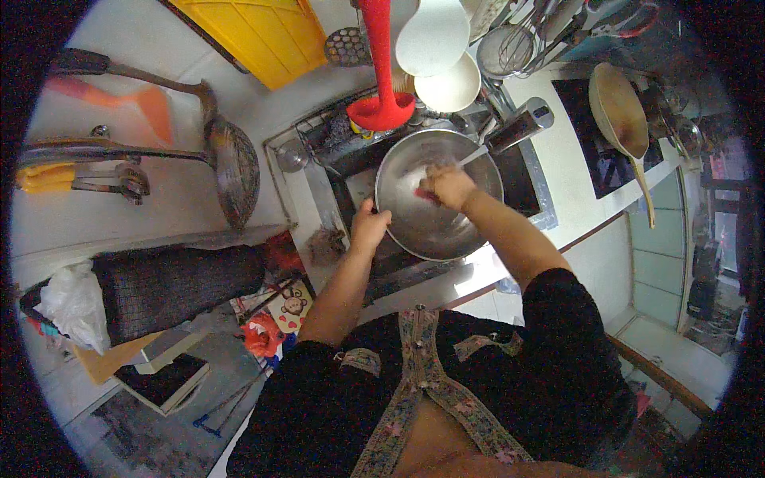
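Observation:
A large round metal wok (pixel 446 239) sits in the sink beneath the faucet (pixel 518 127). Closed on its left rim is my left hand (pixel 371 227), thumb up at the edge. My right hand (pixel 448 186) reaches down inside the wok, fingers bent over a small red thing (pixel 425 194) against the inner wall. Its kind is blurred and partly covered by my fingers. A pale, bright patch, water or foam, shows beside that hand. The spout runs from the faucet's dark body toward the wok.
A red ladle (pixel 384 111) and a white scoop (pixel 432 38) hang above the sink. Strainers (pixel 233 171) and other utensils hang on the left wall. A light frying pan (pixel 617 107) rests on the stove (pixel 594 151) at right. A dark mesh-covered bundle (pixel 175 291) lies at left.

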